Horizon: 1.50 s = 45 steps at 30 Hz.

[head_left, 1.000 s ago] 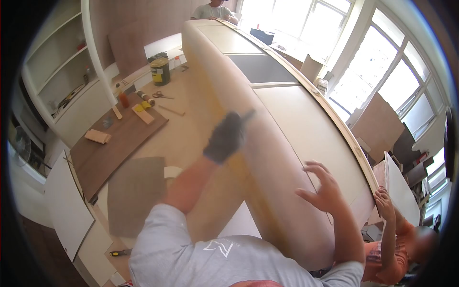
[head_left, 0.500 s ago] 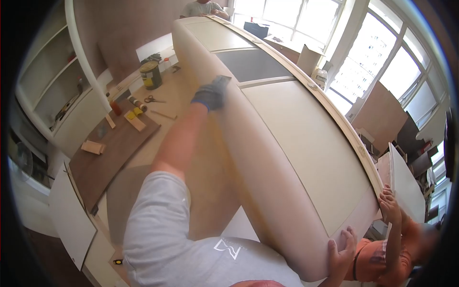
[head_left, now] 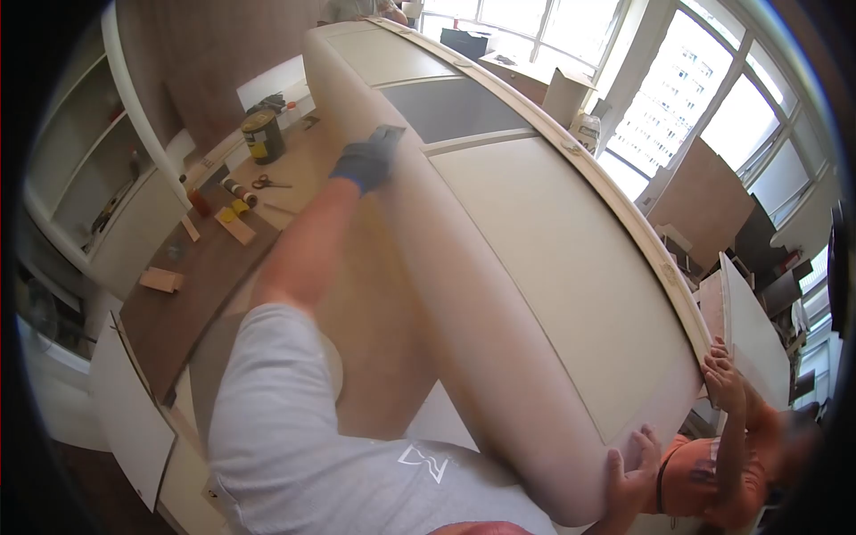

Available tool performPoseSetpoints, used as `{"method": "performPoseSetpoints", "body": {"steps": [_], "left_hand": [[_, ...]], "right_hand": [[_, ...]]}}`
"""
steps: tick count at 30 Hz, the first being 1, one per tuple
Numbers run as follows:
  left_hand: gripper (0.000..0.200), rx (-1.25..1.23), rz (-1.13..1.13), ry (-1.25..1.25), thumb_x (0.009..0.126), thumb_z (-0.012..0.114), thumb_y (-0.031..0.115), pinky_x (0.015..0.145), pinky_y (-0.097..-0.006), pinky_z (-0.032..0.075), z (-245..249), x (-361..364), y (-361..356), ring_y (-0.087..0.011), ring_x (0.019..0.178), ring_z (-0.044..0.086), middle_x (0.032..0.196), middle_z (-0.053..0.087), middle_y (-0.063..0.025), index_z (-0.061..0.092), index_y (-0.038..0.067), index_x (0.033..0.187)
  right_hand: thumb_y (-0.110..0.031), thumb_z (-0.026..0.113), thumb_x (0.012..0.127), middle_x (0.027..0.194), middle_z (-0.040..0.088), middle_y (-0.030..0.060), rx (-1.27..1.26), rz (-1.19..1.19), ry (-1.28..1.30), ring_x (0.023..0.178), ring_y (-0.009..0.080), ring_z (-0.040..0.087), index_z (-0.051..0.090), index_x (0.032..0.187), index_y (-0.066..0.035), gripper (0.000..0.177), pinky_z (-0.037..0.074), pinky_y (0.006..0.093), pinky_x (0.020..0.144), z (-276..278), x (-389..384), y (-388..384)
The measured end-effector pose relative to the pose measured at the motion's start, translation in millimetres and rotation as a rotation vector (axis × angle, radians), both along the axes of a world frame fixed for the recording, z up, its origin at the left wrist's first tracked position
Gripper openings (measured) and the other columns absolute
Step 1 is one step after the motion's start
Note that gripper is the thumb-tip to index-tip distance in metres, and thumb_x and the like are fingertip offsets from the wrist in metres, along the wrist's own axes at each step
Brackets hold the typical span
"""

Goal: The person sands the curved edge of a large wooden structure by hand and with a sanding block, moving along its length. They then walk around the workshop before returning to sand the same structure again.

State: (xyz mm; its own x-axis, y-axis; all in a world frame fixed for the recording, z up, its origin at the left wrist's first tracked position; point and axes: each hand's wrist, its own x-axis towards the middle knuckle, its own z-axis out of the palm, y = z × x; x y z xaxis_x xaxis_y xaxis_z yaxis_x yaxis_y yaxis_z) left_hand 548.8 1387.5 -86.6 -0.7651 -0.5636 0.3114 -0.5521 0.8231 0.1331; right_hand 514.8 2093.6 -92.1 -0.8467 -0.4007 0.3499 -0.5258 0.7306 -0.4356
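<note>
A large, long panel (head_left: 544, 259) with a thick, rounded pale-pink side (head_left: 428, 250) runs diagonally from the back to me. My left hand (head_left: 366, 160), in a dark glove, lies on the upper part of that rounded side. It holds a dark grey flat piece (head_left: 386, 135), like a sheet of sandpaper, against the surface; its exact kind does not show. At the near end, my bare right hand (head_left: 635, 465) rests on the panel's corner, fingers spread and thumb apart.
A co-worker in orange (head_left: 713, 473) has both hands (head_left: 724, 374) at the panel's right edge. Another person (head_left: 352, 11) stands at the far end. Left, a workbench holds a tin (head_left: 262, 136), scissors (head_left: 270, 182), a tape roll (head_left: 239, 192) and wood blocks (head_left: 161, 280). Boards (head_left: 704, 196) lean by the windows.
The view has shifted slightly, so the panel and bench appear farther left. My left hand stays at nearly the same place on the rounded side; my right hand remains on the corner.
</note>
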Motion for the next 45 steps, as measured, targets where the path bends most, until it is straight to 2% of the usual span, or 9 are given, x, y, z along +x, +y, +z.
{"method": "performPoseSetpoints", "body": {"steps": [7, 11, 14, 17, 23, 33, 38, 41, 45], "left_hand": [[0.076, 0.046, -0.067, -0.008, 0.091, 0.046, 0.002, 0.116, -0.0465, 0.05, 4, 3, -9, -0.0406, 0.138, 0.06, 0.165, 0.047, -0.0162, 0.042, 0.016, 0.166], [0.057, 0.235, -0.246, 0.062, 0.097, 0.05, 0.014, 0.115, -0.0466, 0.05, 13, 10, -21, -0.0386, 0.137, 0.061, 0.157, 0.057, -0.0183, 0.058, 0.012, 0.153], [0.045, 0.014, -0.254, 0.032, 0.103, 0.054, 0.031, 0.112, -0.0453, 0.052, -24, -15, -68, -0.0392, 0.134, 0.064, 0.149, 0.063, -0.0204, 0.065, 0.007, 0.14], [0.061, 0.381, 0.29, 0.268, 0.101, 0.06, 0.044, 0.114, -0.0485, 0.052, -9, -22, -29, -0.0413, 0.134, 0.064, 0.151, 0.06, -0.0273, 0.058, 0.003, 0.146], [0.052, 0.503, 0.388, 0.511, 0.098, 0.07, 0.048, 0.111, -0.0507, 0.053, -6, -34, -25, -0.0447, 0.128, 0.066, 0.14, 0.065, -0.0298, 0.069, 0.004, 0.127], [0.043, 0.166, 0.233, 0.591, 0.099, 0.067, 0.046, 0.097, -0.053, 0.058, -37, -29, -42, -0.048, 0.107, 0.073, 0.109, 0.077, -0.0284, 0.075, 0.004, 0.107], [0.048, 0.412, 0.357, 0.642, 0.095, 0.073, 0.048, 0.097, -0.0506, 0.058, -13, -49, -56, -0.0457, 0.112, 0.073, 0.118, 0.076, -0.0274, 0.072, 0.002, 0.108], [0.047, 0.328, 0.276, 0.679, 0.097, 0.073, 0.048, 0.092, -0.0517, 0.058, -43, -43, -61, -0.0449, 0.105, 0.073, 0.113, 0.077, -0.0244, 0.073, 0.003, 0.11], [0.032, -0.342, -0.206, 0.46, 0.1, 0.065, 0.024, 0.095, -0.0431, 0.057, -122, -23, -158, -0.0356, 0.106, 0.073, 0.112, 0.078, -0.0204, 0.077, 0.0, 0.117]], "right_hand": [[-0.03, 0.082, 0.086, 0.147, 0.064, 0.0251, -0.046, -0.032, -0.049, 0.14, 0.0439, 0.057, 0.069, 0.124, 0.003, 0.052, 0.043, 0.0518, 0.119, 6, 7, -11], [-0.03, 0.081, 0.086, 0.147, 0.064, 0.0251, -0.06, -0.012, -0.051, 0.14, 0.044, 0.057, 0.068, 0.123, 0.003, 0.052, 0.042, 0.0516, 0.12, 5, 1, -5], [-0.031, 0.081, 0.087, 0.147, 0.064, 0.0253, -0.066, -0.034, -0.053, 0.14, 0.0445, 0.057, 0.068, 0.123, 0.003, 0.052, 0.042, 0.0517, 0.12, 2, 5, -10], [-0.032, 0.081, 0.087, 0.147, 0.064, 0.0256, -0.041, -0.032, -0.034, 0.14, 0.0447, 0.058, 0.068, 0.123, 0.003, 0.053, 0.042, 0.0517, 0.12, 4, 4, -8], [-0.034, 0.081, 0.087, 0.146, 0.064, 0.0258, -0.059, -0.064, -0.06, 0.139, 0.0445, 0.058, 0.069, 0.122, 0.004, 0.053, 0.042, 0.0521, 0.119, 7, 5, -12], [-0.031, 0.081, 0.086, 0.145, 0.065, 0.0245, -0.037, -0.013, -0.009, 0.137, 0.0439, 0.059, 0.068, 0.122, 0.004, 0.052, 0.042, 0.0523, 0.119, -2, -4, -1], [-0.029, 0.081, 0.084, 0.144, 0.065, 0.0243, -0.043, -0.089, -0.034, 0.137, 0.0441, 0.059, 0.069, 0.12, 0.003, 0.05, 0.042, 0.0518, 0.119, 11, 8, -18], [-0.027, 0.085, 0.082, 0.142, 0.066, 0.0257, -0.04, -0.057, -0.015, 0.134, 0.0446, 0.06, 0.07, 0.12, 0.004, 0.051, 0.047, 0.052, 0.115, 8, 2, -11], [-0.027, 0.088, 0.082, 0.132, 0.071, 0.0273, -0.085, -0.022, 0.013, 0.125, 0.0456, 0.066, 0.073, 0.118, 0.002, 0.048, 0.052, 0.052, 0.11, 7, -5, -24]]}}
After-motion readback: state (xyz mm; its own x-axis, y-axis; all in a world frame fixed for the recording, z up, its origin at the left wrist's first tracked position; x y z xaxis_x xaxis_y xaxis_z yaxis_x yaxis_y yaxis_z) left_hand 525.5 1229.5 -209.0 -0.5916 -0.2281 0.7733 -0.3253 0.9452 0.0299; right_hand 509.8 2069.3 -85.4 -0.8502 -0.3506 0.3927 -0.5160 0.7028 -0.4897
